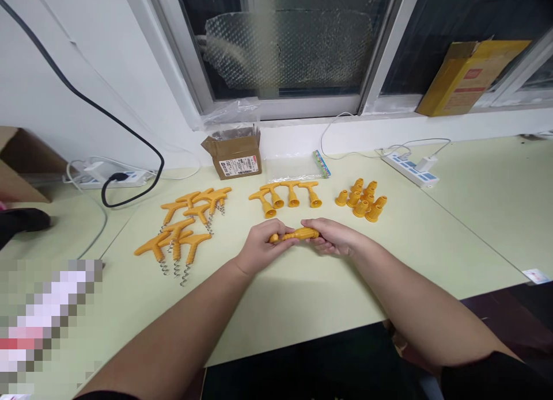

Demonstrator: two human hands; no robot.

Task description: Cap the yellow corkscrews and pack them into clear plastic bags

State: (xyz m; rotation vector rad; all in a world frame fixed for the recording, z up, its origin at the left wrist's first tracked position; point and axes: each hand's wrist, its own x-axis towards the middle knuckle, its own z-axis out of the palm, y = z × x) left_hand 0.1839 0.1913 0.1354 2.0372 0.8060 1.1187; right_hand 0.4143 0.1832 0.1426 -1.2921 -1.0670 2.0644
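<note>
Yellow ribbed piece [305, 233] bridging both hands [261, 243] [334, 236].

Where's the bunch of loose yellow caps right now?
In the head view, the bunch of yellow caps sits on the table right of center, to the right of the row of four capped handles and beyond your right hand.

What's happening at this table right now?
Someone's left hand and right hand are holding a yellow-orange piece between them. To their left lie T-handled corkscrews with metal spirals showing. Just beyond the hands are four capped T-handled pieces, and to their right stands a cluster of loose caps.
</note>
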